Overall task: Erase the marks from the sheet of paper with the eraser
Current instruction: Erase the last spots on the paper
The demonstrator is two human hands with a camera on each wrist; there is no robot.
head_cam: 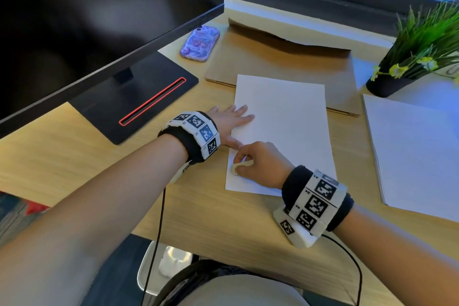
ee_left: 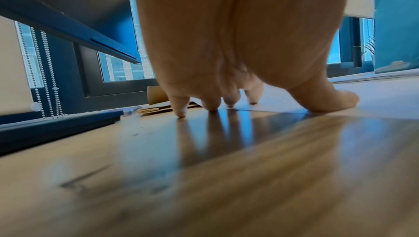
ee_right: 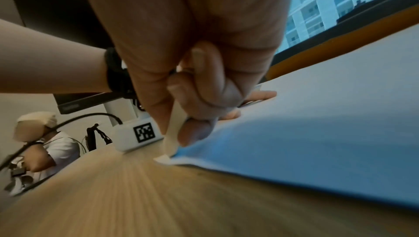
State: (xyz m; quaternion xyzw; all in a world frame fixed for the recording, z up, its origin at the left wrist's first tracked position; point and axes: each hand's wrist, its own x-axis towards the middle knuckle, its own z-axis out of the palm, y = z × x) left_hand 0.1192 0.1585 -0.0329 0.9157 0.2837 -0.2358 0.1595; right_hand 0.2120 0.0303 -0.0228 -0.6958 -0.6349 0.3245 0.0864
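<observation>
The right hand [head_cam: 263, 164] pinches the eraser [head_cam: 238, 167] near the paper's [head_cam: 285, 119] bottom left corner, while the left hand's [head_cam: 228, 122] spread fingers press its left edge.

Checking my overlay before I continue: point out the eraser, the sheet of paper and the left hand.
eraser [head_cam: 236, 168]: head view, its white end below the fingers.
sheet of paper [head_cam: 285, 117]: head view, bare middle.
left hand [head_cam: 229, 119]: head view, back of hand.

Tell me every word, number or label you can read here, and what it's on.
Nothing can be read for certain.
On the wristbands: tiny characters beside the square codes, too small to read.
On the background monitor: a logo, blurred.
On the sheet of paper: no legible writing.
</observation>
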